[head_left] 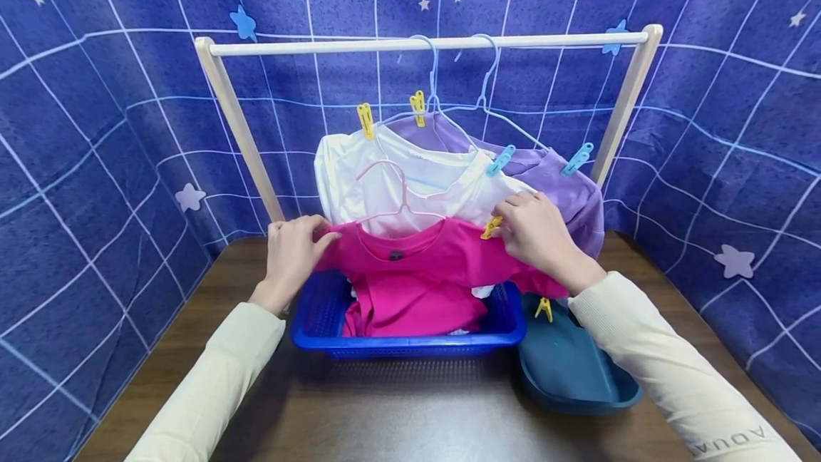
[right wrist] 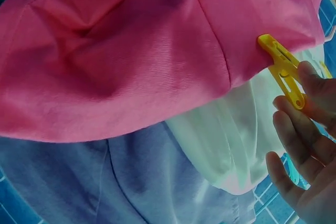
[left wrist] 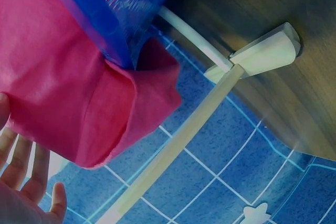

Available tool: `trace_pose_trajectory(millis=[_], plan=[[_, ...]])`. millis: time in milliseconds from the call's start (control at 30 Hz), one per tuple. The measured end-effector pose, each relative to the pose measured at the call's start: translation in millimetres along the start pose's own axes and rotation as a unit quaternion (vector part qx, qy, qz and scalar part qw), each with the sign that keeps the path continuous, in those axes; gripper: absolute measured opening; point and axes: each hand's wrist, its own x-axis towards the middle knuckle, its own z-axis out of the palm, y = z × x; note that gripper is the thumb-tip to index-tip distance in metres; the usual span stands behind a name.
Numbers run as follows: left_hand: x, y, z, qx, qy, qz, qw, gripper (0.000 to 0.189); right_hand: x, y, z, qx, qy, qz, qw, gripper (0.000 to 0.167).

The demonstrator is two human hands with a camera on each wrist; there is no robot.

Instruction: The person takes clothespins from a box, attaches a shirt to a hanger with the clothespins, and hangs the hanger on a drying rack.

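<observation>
A bright pink T-shirt (head_left: 420,298) hangs on a pink hanger (head_left: 403,184), its lower part lying in the blue basket (head_left: 410,342). My left hand (head_left: 290,257) pinches the shirt's left shoulder and sleeve between thumb and fingers. With thumb and fingers, my right hand (head_left: 535,234) pinches a yellow clothespin (right wrist: 283,72) at the shirt's right shoulder. In the right wrist view the clothespin's tip overlaps the pink fabric's edge. The hanger's hook stands free in front of a white shirt (head_left: 346,162).
Behind, a rack with a white rail (head_left: 301,47) carries the white shirt and a purple shirt (head_left: 580,198) on blue hangers, with yellow and blue clothespins on them. A dark teal bin (head_left: 567,362) stands right of the basket, a yellow clothespin (head_left: 544,309) near its back edge.
</observation>
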Motion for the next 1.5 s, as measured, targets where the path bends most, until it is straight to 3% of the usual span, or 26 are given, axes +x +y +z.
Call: trace_pose_trajectory(millis=[167,300,467,700,1500], plan=[[0.4,-1.0,-0.8,-0.002,0.0,-0.001,1.0,0.023,-1.3,0.3,-1.5,-0.005,-0.021,0.01,0.9997,0.02],[0.8,-1.4,-0.5,-0.004,-0.001,-0.003,1.0,0.022,-4.2,2.7,-1.6,0.001,-0.037,0.014,0.9992,0.035],[1.2,-1.4,0.3,-0.004,-0.002,-0.005,1.0,0.022,-10.2,6.1,-3.8,0.01,-0.038,0.019,0.999,0.046],[1.4,-0.9,0.5,-0.004,-0.002,-0.007,1.0,0.023,-21.4,13.1,-10.7,0.0,-0.01,0.001,1.0,0.039],[1.8,-1.9,0.2,-0.01,-0.009,-0.013,0.9998,0.021,-78.4,37.5,-20.4,-0.016,0.019,0.005,0.9997,0.027]])
